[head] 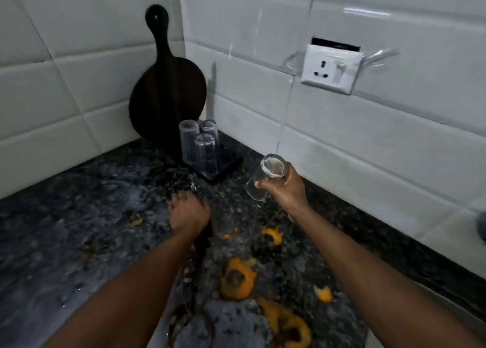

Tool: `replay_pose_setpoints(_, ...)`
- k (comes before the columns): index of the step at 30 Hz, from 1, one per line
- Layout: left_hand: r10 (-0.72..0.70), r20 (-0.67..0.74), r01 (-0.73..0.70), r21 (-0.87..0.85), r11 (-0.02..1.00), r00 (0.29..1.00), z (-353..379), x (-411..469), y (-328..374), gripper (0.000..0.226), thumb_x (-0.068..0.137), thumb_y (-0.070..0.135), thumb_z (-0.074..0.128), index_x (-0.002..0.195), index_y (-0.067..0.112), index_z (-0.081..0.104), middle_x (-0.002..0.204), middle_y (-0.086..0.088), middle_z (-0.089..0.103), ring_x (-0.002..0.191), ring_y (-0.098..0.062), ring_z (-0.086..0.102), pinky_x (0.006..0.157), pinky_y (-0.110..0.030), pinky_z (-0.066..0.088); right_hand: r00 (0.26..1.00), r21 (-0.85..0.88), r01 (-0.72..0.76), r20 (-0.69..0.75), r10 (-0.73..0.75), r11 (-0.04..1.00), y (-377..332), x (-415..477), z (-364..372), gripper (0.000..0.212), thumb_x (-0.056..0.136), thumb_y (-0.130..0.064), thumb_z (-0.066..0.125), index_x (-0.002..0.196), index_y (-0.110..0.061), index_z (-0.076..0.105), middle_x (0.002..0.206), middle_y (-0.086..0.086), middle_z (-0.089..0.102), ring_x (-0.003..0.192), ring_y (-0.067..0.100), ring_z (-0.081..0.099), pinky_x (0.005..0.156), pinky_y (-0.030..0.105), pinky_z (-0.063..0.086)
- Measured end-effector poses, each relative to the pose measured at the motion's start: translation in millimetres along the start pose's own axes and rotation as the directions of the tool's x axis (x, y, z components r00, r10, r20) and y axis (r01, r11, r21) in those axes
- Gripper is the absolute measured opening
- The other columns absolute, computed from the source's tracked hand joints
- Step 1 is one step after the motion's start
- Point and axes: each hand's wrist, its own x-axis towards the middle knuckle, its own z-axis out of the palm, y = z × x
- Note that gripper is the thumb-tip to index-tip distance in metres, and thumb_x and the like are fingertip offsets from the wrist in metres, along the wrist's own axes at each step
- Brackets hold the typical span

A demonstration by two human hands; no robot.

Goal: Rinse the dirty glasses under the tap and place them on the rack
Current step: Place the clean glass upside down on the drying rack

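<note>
My right hand (285,187) grips a clear glass (265,175), tilted with its base up and its mouth down-left, held above the counter right of the rack. Three clear glasses (198,145) stand upside down on a flat black rack (226,170) in the corner. My left hand (188,213) rests palm down on the wet dark granite counter (79,229), in front of the rack, holding nothing. No tap is in view.
A dark round cutting board (167,90) leans in the tiled corner behind the rack. Orange peel pieces (236,279) and dark liquid streaks lie on the counter between my forearms. A white wall socket (330,69) sits on the right wall.
</note>
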Motion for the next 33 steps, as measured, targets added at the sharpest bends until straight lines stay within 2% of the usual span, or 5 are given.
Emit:
replay_pose_setpoints(6, 0.109, 0.143, -0.133, 0.172, 0.976, 0.984, 5.2, 70.4, -32.9, 0.088, 0.096, 0.06, 0.031, 0.156, -0.002, 0.009, 0.164, -0.02, 0.009, 0.152, -0.032, 0.006, 0.123, -0.042, 0.012, 0.995, -0.084, 0.074, 0.066, -0.068, 0.994, -19.5, 64.7, 67.4, 0.062, 0.062, -0.017, 0.09, 0.115, -0.023, 0.058, 0.105, -0.008, 0.066, 0.095, 0.01, 0.063, 0.077, 0.013, 0.048)
replay_pose_setpoints(10, 0.127, 0.192, -0.176, 0.261, 0.949, 0.973, 6.6, 80.7, -34.7, 0.093, 0.094, 0.064, 0.027, 0.155, -0.003, 0.008, 0.164, -0.022, 0.008, 0.152, -0.032, 0.009, 0.123, -0.041, 0.014, 0.995, -0.135, 0.093, 0.051, -0.087, 0.986, -24.0, 104.9, 95.3, 0.062, 0.062, -0.02, 0.089, 0.115, -0.026, 0.057, 0.107, -0.008, 0.066, 0.099, 0.014, 0.062, 0.087, 0.029, 0.052)
replay_pose_setpoints(17, 0.132, 0.284, -0.22, 0.304, 0.927, 0.95, -30.6, 100.2, -8.5, 0.06, 0.084, 0.059, 0.06, 0.122, 0.013, 0.064, 0.128, -0.012, 0.061, 0.12, -0.031, 0.057, 0.092, -0.039, 0.05, 0.988, -0.214, 0.056, 0.15, -0.024, 0.975, -27.5, 165.6, 122.4, 0.069, 0.062, -0.015, 0.089, 0.123, -0.02, 0.057, 0.108, -0.007, 0.064, 0.1, 0.013, 0.06, 0.08, 0.02, 0.044)
replay_pose_setpoints(22, 0.114, 0.295, -0.197, 0.268, 0.943, 0.949, -33.9, 106.8, -5.7, 0.057, 0.08, 0.057, 0.067, 0.117, 0.013, 0.065, 0.117, -0.009, 0.066, 0.11, -0.03, 0.063, 0.085, -0.038, 0.053, 0.971, -0.251, 0.064, 0.238, -0.002, 0.966, -21.1, 187.3, 137.9, 0.07, 0.061, -0.013, 0.089, 0.124, -0.021, 0.059, 0.11, -0.007, 0.067, 0.098, 0.011, 0.061, 0.064, 0.007, 0.039)
replay_pose_setpoints(33, 0.092, 0.318, -0.167, 0.216, 0.962, 0.943, -29.1, 105.7, -7.7, 0.059, 0.085, 0.054, 0.065, 0.123, 0.01, 0.059, 0.126, -0.013, 0.059, 0.122, -0.032, 0.054, 0.094, -0.04, 0.049, 0.954, -0.302, 0.048, 0.295, 0.045, 0.952, -3.9, 203.4, 145.4, 0.076, 0.051, -0.02, 0.09, 0.12, -0.03, 0.06, 0.113, -0.008, 0.071, 0.104, 0.014, 0.065, 0.095, 0.03, 0.05)
